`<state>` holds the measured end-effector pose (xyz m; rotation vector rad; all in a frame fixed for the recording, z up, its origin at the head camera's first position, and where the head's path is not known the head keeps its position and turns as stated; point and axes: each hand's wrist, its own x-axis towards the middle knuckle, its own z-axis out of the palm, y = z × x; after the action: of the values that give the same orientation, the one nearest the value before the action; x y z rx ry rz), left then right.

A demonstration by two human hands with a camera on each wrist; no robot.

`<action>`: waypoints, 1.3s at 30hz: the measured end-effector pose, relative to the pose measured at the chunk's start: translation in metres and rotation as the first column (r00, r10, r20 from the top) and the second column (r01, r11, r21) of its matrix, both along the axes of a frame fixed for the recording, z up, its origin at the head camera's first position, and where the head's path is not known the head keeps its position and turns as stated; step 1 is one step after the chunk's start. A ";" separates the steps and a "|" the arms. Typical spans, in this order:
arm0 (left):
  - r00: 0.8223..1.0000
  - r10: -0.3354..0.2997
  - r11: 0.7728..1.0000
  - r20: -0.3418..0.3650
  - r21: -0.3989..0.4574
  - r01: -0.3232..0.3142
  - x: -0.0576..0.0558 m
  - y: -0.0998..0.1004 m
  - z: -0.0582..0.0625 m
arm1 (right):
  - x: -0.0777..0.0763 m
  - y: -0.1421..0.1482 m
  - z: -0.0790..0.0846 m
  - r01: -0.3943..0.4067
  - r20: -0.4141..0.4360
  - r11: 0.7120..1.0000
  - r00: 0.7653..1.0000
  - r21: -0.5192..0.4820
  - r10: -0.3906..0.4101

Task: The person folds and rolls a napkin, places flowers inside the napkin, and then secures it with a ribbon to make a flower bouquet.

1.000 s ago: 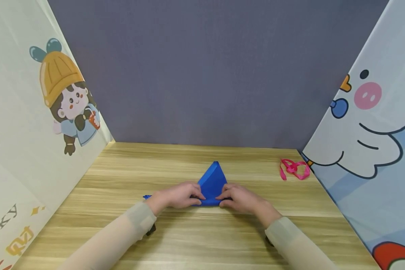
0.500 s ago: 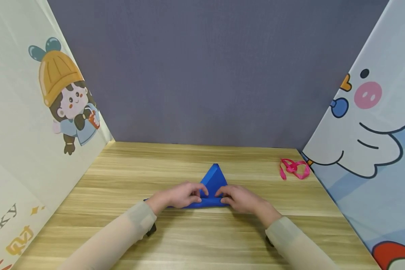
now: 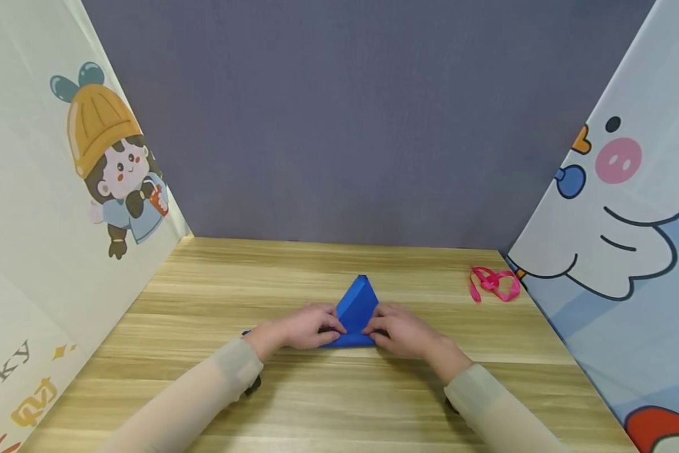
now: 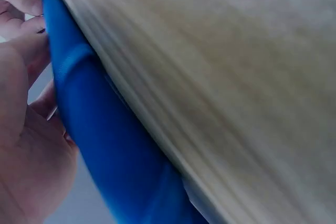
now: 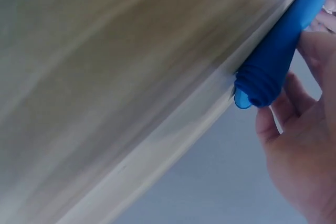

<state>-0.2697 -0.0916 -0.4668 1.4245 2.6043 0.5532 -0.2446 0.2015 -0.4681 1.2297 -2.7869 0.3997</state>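
A smooth blue cloth (image 3: 359,308) lies in the middle of the table, its near part rolled into a thick tube and its far part a flat triangle pointing away from me. The left hand (image 3: 311,327) grips the roll left of the middle, thumb on the near side and fingers on top. On the other side the right hand (image 3: 398,330) pinches it the same way. In the left wrist view the rolled cloth (image 4: 110,129) runs along the wood. Coiled layers show at the end of the blue roll (image 5: 260,80) in the right wrist view.
A bright pink ribbon (image 3: 492,282) lies loosely looped at the table's back right. The wooden table (image 3: 339,402) meets a grey panel (image 3: 339,126) at the back. Printed cartoon panels stand at both sides.
Both hands' fingers lifted a little off the roll half a second ago and now hold it again. The cloth's flat triangle looks slightly shorter than a second ago.
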 end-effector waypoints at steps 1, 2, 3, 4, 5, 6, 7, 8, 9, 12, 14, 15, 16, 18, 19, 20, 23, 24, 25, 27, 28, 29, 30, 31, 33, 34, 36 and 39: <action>1.000 0.004 1.000 -0.021 -0.007 -0.004 0.001 0.000 0.000 | 0.001 -0.001 0.000 0.001 -0.024 1.000 1.000 0.013 -0.001; 0.999 0.006 1.000 -0.037 -0.013 -0.006 0.002 0.000 -0.001 | 0.002 -0.001 0.000 0.004 -0.039 1.000 0.999 0.026 -0.003; 0.999 0.005 1.000 -0.053 -0.016 -0.006 0.002 0.000 -0.002 | 0.002 -0.002 0.001 0.002 -0.053 0.999 0.999 0.034 0.000; 0.998 -0.001 1.000 -0.067 -0.014 0.000 0.003 0.000 -0.002 | 0.003 -0.002 0.001 -0.003 -0.062 0.999 0.998 0.038 0.005; 0.997 -0.005 1.000 -0.071 -0.012 0.004 0.003 0.000 -0.003 | 0.003 -0.003 0.001 -0.009 -0.066 0.999 0.998 0.036 0.011; 0.997 -0.011 1.000 -0.072 -0.007 0.010 0.003 0.001 -0.003 | 0.003 -0.003 0.001 -0.016 -0.061 0.999 0.998 0.029 0.018; 0.997 -0.016 1.000 -0.069 -0.004 0.016 0.003 0.001 -0.003 | 0.003 -0.003 0.001 -0.021 -0.049 1.000 0.999 0.022 0.022; 0.998 -0.020 1.000 -0.063 -0.003 0.020 0.003 0.002 -0.004 | 0.003 -0.002 0.001 -0.025 -0.034 1.000 0.999 0.013 0.025; 0.998 -0.021 1.000 -0.054 -0.002 0.020 0.003 0.003 -0.004 | 0.002 -0.002 0.000 -0.026 -0.015 1.000 1.000 0.004 0.026; 1.000 -0.019 1.000 -0.014 0.003 0.019 0.002 0.005 -0.004 | 0.001 0.000 -0.001 -0.021 0.041 1.000 0.999 -0.010 0.022; 1.000 -0.013 1.000 0.009 0.016 0.013 0.001 0.006 -0.004 | 0.000 0.000 -0.002 -0.020 0.056 1.000 0.998 -0.008 0.021; 1.000 -0.012 1.000 0.017 0.025 0.011 0.001 0.006 -0.004 | 0.000 0.001 -0.002 -0.019 0.061 1.000 0.998 -0.007 0.019; 1.000 -0.014 0.999 0.022 0.037 0.013 0.001 0.007 -0.004 | 0.000 0.000 -0.002 -0.017 0.063 1.000 0.998 -0.008 0.018; 0.999 -0.022 0.998 0.029 0.054 0.020 0.001 0.008 -0.004 | -0.001 0.000 -0.003 -0.017 0.057 1.000 0.998 -0.013 0.017; 0.999 -0.032 0.998 0.028 0.064 0.030 0.001 0.008 -0.003 | -0.001 0.000 -0.003 -0.016 0.053 1.000 0.998 -0.017 0.017; 0.999 -0.042 0.997 0.026 0.070 0.040 0.001 0.008 -0.002 | -0.001 -0.001 -0.003 -0.020 0.047 1.000 0.999 -0.023 0.021; 0.998 -0.058 0.996 0.032 0.072 0.055 0.002 0.008 -0.001 | 0.000 -0.001 -0.003 -0.029 0.034 0.999 0.999 -0.042 0.031; 0.998 -0.057 0.996 0.038 0.070 0.054 0.003 0.008 0.000 | 0.001 -0.001 -0.003 -0.029 0.033 0.998 0.999 -0.047 0.031; 0.998 -0.056 0.996 0.043 0.065 0.053 0.003 0.008 0.000 | 0.001 -0.001 -0.004 -0.027 0.037 0.998 0.999 -0.052 0.029; 0.997 -0.045 0.998 0.063 0.056 0.042 0.003 0.008 -0.001 | 0.002 0.000 -0.004 -0.023 0.052 0.998 0.998 -0.065 0.026; 0.997 -0.040 0.998 0.069 0.054 0.036 0.004 0.009 -0.001 | 0.002 0.001 -0.005 -0.016 0.061 0.998 0.998 -0.066 0.020; 0.997 -0.035 0.998 0.075 0.051 0.031 0.004 0.009 -0.001 | 0.003 0.002 -0.005 -0.008 0.075 0.998 0.997 -0.069 0.013; 0.996 -0.030 0.998 0.082 0.049 0.026 0.003 0.009 -0.001 | 0.002 0.003 -0.005 -0.005 0.087 0.997 0.996 -0.072 0.012; 0.996 -0.023 0.999 0.089 0.048 0.019 0.003 0.009 -0.002 | 0.002 0.003 -0.006 -0.002 0.101 0.997 0.995 -0.075 0.010; 0.995 -0.009 0.999 0.099 0.046 0.005 0.003 0.009 -0.002 | 0.001 0.004 -0.006 0.001 0.123 0.997 0.992 -0.079 0.008; 0.995 -0.004 0.999 0.102 0.043 0.000 0.003 0.009 -0.002 | 0.001 0.005 -0.006 0.003 0.133 0.997 0.991 -0.082 0.007; 0.994 0.003 0.999 0.107 0.042 -0.007 0.002 0.009 -0.001 | 0.001 0.005 -0.005 0.000 0.148 0.996 0.989 -0.092 0.014; 0.995 -0.003 0.999 0.102 0.048 -0.002 0.001 0.008 0.000 | 0.000 0.005 -0.005 -0.007 0.150 0.995 0.988 -0.100 0.022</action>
<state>-0.2691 -0.0836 -0.4672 1.3723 2.5280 0.6739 -0.2445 0.2067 -0.4728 1.2479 -2.8429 0.6497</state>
